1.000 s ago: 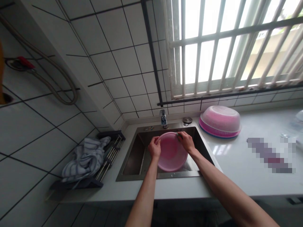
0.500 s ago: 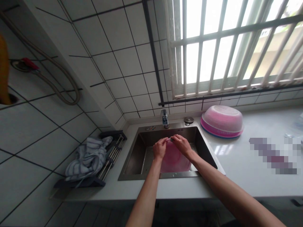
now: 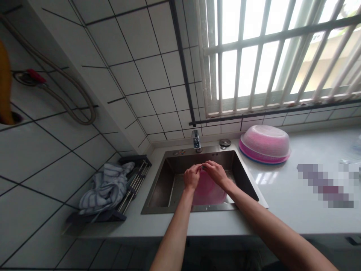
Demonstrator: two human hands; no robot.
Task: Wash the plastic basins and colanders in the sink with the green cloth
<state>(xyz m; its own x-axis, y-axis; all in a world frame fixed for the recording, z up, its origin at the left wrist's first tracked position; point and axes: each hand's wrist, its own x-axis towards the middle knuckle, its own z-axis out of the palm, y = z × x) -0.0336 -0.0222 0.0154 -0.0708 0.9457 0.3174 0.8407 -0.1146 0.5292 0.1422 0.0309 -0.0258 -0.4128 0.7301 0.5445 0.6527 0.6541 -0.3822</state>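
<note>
Both my hands meet over a pink basin [image 3: 208, 191] that sits in the steel sink [image 3: 159, 188]. My left hand [image 3: 192, 177] is closed, its fingertips pinched together near the middle. Opposite it, my right hand [image 3: 215, 171] is also closed, fingers bent down toward the left fingertips. Something small and pinkish shows between the fingertips, too small to name. My hands hide the basin's far part. Behind them stands the chrome faucet [image 3: 196, 140].
A round drain strainer [image 3: 225, 143] lies behind the sink. Upturned pink and clear bowls [image 3: 265, 145] are stacked to the right. On the left, a striped cloth [image 3: 105, 188] lies on a metal rack [image 3: 134, 186]. A barred window [image 3: 270, 56] is above the counter.
My left fingers have shifted slightly right, and the fingertips of both hands are closer together. The small thing between them shows less. The basin stays in place.
</note>
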